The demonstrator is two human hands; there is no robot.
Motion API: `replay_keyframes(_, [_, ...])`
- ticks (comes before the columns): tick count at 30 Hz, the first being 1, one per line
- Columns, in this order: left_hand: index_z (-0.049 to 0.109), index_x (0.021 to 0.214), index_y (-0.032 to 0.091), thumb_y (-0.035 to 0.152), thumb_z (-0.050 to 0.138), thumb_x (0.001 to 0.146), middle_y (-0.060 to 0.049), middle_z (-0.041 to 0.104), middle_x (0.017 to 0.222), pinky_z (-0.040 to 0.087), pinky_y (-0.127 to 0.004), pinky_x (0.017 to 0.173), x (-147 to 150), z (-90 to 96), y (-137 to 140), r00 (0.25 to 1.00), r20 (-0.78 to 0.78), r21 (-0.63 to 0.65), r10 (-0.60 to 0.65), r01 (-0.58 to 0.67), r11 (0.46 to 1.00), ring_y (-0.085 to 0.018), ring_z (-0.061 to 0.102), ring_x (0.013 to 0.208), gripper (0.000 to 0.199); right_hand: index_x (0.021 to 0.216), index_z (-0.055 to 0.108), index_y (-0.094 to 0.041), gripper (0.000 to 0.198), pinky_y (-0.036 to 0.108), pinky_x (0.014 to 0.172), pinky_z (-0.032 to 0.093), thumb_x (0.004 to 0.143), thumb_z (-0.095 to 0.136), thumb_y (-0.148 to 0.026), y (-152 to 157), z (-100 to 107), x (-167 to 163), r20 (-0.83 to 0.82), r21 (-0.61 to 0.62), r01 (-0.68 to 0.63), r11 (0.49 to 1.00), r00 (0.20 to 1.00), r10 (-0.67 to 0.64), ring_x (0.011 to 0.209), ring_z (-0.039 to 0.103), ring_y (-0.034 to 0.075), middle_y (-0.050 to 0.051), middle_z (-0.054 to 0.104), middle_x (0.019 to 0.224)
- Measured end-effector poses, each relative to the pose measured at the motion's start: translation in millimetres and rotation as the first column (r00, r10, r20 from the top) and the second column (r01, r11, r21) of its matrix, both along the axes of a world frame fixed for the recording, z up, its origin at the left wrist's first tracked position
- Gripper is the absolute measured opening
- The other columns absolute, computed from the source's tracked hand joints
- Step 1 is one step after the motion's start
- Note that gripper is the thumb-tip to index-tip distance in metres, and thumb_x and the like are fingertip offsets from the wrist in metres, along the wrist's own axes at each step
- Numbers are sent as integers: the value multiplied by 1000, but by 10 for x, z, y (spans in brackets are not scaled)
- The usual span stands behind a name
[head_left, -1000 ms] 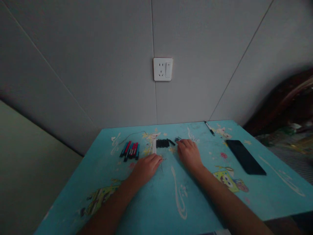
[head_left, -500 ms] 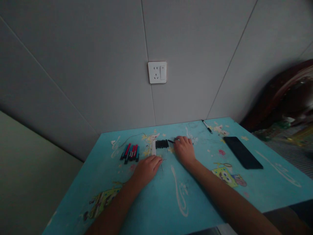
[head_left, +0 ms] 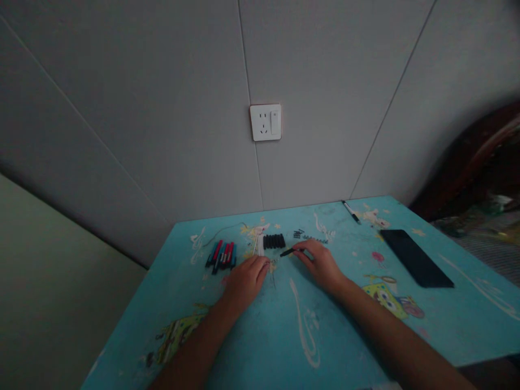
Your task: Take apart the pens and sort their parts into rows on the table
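Observation:
My left hand (head_left: pixel 246 276) rests low over the table, its fingertips pinched together. A tiny pale piece (head_left: pixel 273 261) shows at those fingertips, too small to name. My right hand (head_left: pixel 319 262) grips a slim black pen-like stick (head_left: pixel 287 252) between thumb and fingers, its far end pointing left toward my left hand. Just beyond lie a row of short black cylinders (head_left: pixel 274 241) and a bundle of thin white sticks (head_left: pixel 260 245). Red, blue and black pen-like tubes (head_left: pixel 222 255) lie left of my left hand.
Small dark pieces (head_left: pixel 298 234) lie scattered behind my right hand. A black-and-white pen (head_left: pixel 351 212) lies near the back edge, and a flat black rectangular object (head_left: pixel 416 259) is at the right. The blue printed table (head_left: pixel 284 336) stands against a wall with a socket (head_left: pixel 266 122).
My right hand has moved nearer and slightly right from beside the black cylinders, bringing the black stick toward my left hand. Small dark pieces behind it are now uncovered. The view shifted slightly.

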State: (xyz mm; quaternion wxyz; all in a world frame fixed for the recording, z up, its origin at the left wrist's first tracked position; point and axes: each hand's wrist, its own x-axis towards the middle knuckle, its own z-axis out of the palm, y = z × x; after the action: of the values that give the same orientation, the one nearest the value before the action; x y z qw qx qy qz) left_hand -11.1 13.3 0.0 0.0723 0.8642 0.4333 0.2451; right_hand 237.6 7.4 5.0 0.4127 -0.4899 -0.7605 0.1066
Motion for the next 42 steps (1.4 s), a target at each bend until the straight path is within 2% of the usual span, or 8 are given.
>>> replay_keyframes(15, [56, 103, 22, 28, 40, 100, -4, 66, 96, 48, -28, 76, 2, 29, -18, 1000, 2, -25, -22, 22, 999, -18, 64, 89, 17, 106, 69, -24, 19, 37, 88, 49, 93, 58, -32, -62, -24, -80, -48, -60, -51, 997, 998, 48, 92, 66, 20, 5, 72, 99])
replay_keyframes(19, [54, 107, 22, 28, 43, 98, -4, 67, 99, 50, -30, 78, 11, -1, -25, 999, 14, -46, -46, 46, 998, -19, 65, 91, 15, 104, 69, -24, 17, 36, 87, 49, 93, 60, -32, -92, -20, -136, -60, -83, -102, 991, 993, 97, 92, 66, 20, 4, 72, 98])
replay_keyframes(25, [48, 119, 21, 37, 54, 94, -6, 67, 106, 52, -33, 79, 31, -84, -56, 994, 7, -70, -110, 110, 991, -21, 66, 94, 29, 102, 69, -22, 17, 33, 85, 50, 92, 60, -33, -146, -32, -244, -91, -107, -211, 972, 975, 202, 89, 65, 18, 5, 71, 94])
replay_keyframes(31, [51, 111, 21, 33, 47, 98, -4, 66, 101, 51, -31, 78, 42, -34, -67, 994, -16, -113, -111, 109, 988, -20, 65, 92, 18, 102, 70, -23, 19, 31, 81, 49, 94, 58, -35, -150, -42, -261, -62, -77, -256, 964, 966, 252, 85, 66, 18, 4, 72, 91])
replay_keyframes(35, [53, 106, 21, 31, 41, 100, -4, 64, 96, 50, -30, 76, 40, 3, -75, 994, -22, -104, -107, 104, 989, -19, 64, 88, 16, 107, 68, -24, 20, 31, 84, 48, 94, 58, -35, -163, 10, -258, -37, -112, -267, 957, 964, 265, 91, 64, 18, 4, 71, 96])
replay_keyframes(37, [54, 103, 21, 30, 39, 101, -4, 64, 95, 51, -30, 77, 42, -7, -83, 992, -24, -101, -125, 122, 987, -19, 64, 88, 18, 102, 69, -23, 20, 30, 81, 48, 95, 56, -36, -175, 32, -257, -8, -133, -244, 961, 970, 245, 87, 64, 18, 4, 70, 91])
replay_keyframes(40, [51, 115, 21, 36, 46, 98, -6, 64, 105, 51, -32, 81, 45, -42, -90, 986, 6, -91, -167, 167, 982, -19, 64, 94, 23, 89, 69, -20, 26, 29, 74, 47, 97, 50, -37, -186, 47, -252, 44, -158, -204, 966, 976, 214, 78, 62, 17, 3, 67, 80])
replay_keyframes(42, [48, 120, 21, 36, 48, 98, -6, 63, 108, 51, -32, 83, 44, -57, -86, 985, 15, -85, -173, 173, 981, -20, 64, 96, 27, 87, 68, -20, 28, 28, 73, 47, 98, 49, -37, -186, 53, -244, 60, -157, -210, 965, 973, 222, 77, 62, 17, 3, 66, 78])
